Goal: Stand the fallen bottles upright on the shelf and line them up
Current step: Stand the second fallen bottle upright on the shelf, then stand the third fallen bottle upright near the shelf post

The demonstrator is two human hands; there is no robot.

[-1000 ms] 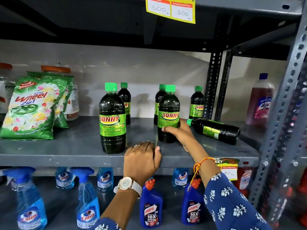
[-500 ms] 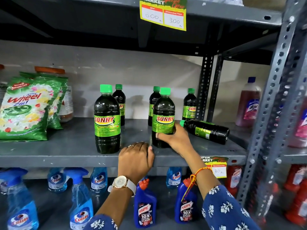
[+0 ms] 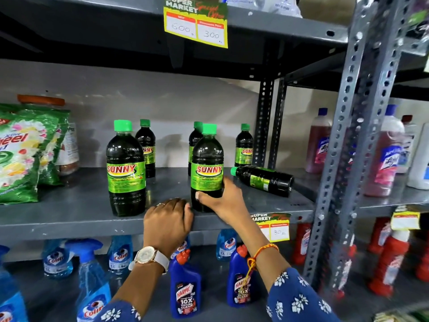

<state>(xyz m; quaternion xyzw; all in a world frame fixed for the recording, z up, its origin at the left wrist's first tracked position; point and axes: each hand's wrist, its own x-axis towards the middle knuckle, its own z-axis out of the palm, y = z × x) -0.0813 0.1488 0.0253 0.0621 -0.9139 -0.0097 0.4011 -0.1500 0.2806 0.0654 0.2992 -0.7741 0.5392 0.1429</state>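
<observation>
Grey metal shelf (image 3: pixel 69 210) up top; a fallen Sunny bottle (image 3: pixel 264 180) lies on its side at the right, cap pointing left. Right hand (image 3: pixel 222 198) clamps thumb and fingers round the upright front Sunny bottle (image 3: pixel 206 159) near the edge; left hand (image 3: pixel 167 219) hooks bent fingers, held together, over the shelf lip.

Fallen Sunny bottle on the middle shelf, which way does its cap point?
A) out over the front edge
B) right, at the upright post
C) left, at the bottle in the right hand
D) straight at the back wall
C: the fallen Sunny bottle lies on the shelf with its green cap at its left end, beside the upright Sunny bottle that the right hand grips.
</observation>
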